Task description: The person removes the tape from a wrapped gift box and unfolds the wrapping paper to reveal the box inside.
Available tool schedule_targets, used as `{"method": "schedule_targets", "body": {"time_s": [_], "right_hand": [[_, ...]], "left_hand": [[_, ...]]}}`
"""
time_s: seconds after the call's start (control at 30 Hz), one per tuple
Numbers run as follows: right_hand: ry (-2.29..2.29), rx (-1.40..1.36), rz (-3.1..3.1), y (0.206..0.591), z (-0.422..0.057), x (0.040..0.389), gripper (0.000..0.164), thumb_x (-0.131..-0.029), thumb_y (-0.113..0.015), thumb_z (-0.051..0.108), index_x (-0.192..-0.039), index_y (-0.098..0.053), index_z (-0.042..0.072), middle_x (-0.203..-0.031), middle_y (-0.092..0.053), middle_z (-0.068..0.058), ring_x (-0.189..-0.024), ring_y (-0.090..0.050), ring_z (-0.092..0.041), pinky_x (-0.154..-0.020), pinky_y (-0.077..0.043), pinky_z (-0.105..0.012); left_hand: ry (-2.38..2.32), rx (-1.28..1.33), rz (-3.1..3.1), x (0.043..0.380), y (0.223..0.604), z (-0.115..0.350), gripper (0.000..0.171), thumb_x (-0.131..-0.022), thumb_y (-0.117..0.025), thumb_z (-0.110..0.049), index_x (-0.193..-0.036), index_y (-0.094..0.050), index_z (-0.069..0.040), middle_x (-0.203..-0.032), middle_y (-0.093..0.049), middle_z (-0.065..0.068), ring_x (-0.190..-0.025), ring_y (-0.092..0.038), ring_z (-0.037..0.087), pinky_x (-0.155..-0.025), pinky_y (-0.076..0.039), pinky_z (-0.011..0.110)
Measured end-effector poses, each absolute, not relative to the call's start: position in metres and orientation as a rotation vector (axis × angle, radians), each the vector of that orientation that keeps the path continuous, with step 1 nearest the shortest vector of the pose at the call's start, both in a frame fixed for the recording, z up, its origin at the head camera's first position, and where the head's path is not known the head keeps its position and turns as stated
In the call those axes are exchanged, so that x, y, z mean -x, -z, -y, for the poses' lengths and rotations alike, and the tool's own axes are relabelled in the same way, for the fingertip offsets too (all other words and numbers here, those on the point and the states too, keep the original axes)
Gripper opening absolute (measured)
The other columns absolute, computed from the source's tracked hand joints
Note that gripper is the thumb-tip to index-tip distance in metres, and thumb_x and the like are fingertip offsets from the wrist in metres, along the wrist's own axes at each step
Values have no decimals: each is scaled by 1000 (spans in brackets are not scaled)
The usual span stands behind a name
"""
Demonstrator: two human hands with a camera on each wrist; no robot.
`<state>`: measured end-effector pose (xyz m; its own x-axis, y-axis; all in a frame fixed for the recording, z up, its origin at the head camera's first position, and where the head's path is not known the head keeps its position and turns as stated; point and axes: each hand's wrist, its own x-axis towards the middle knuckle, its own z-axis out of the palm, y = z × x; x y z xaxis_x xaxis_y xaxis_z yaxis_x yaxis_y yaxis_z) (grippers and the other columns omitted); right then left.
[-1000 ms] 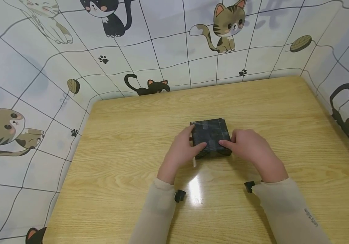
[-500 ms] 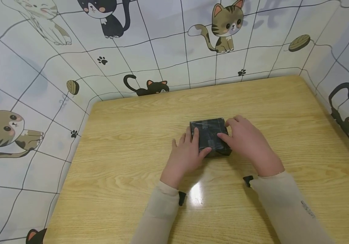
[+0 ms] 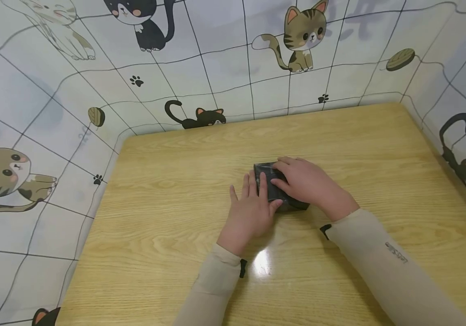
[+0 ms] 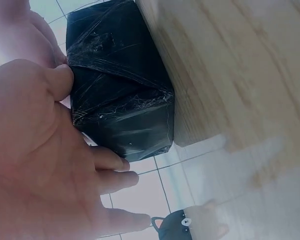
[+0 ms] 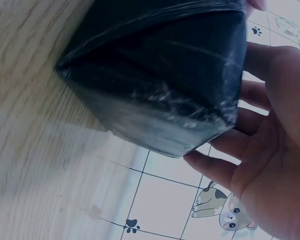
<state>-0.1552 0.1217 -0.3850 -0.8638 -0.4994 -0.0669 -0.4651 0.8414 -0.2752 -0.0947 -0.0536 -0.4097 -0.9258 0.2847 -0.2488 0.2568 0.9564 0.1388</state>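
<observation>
A black, box-shaped package [image 3: 273,192] wrapped in shiny clear film sits flat on the table. My left hand [image 3: 247,217] lies at its left side with fingers straight and spread; the index finger overlaps the top and the thumb is at the near edge. In the left wrist view that thumb meets the edge of the package [image 4: 120,65]. My right hand [image 3: 304,181] rests over the right part of the top, hiding much of it. The right wrist view shows loosely bent fingers along the top of the package [image 5: 160,75].
The wood-grain table [image 3: 167,194] reaches back to a wall covering [image 3: 224,72] with printed cats and grid lines, which also runs along the left and right sides. Both forearms wear beige sleeves [image 3: 379,253], each with a small black piece at the cuff.
My left hand first shifted from the package's left edge to a spread pose at its near-left corner. My right hand has slid left from the right edge over the top. The package has stayed in place.
</observation>
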Motion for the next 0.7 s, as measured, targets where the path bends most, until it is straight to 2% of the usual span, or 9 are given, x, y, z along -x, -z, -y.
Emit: {"method": "schedule_targets", "body": {"time_s": [0.17,0.3,0.5,0.7], "right_hand": [[302,813,-2947,384,-118,160,44,-109,-62,37,-137,-67,3,-135,-72,-19,-115,-74,-39,-97,-59,-56],[222,822,-2995,383,-117,164,45,-109,-61,41,-136,-68,7,-127,-75,-15,-101,-77,-34,-87,-62,-53],[190,780,-3033,388,-120,169,45,-109,-60,45,-137,-68,10,-127,-74,-13,-99,-77,-34,-83,-61,-55],[151,799,-3057,391,-120,169,41,-110,-59,40,-136,-69,10,-127,-74,-14,-95,-77,-34,-80,-62,-54]], "left_hand": [[-187,-398,-2822,95,409,55,83,-111,-19,-63,-173,-1,-10,-180,1,22,-167,-16,39,-129,-27,64],[-219,-394,-2808,96,409,55,83,-111,-21,-63,-172,0,-10,-179,1,23,-165,-22,39,-129,-31,61],[-214,-404,-2804,97,410,55,84,-111,-20,-63,-172,1,-10,-179,1,23,-164,-26,38,-128,-34,59],[-229,-401,-2809,97,410,54,84,-111,-20,-63,-173,0,-10,-179,-1,23,-164,-28,38,-128,-34,59]]}}
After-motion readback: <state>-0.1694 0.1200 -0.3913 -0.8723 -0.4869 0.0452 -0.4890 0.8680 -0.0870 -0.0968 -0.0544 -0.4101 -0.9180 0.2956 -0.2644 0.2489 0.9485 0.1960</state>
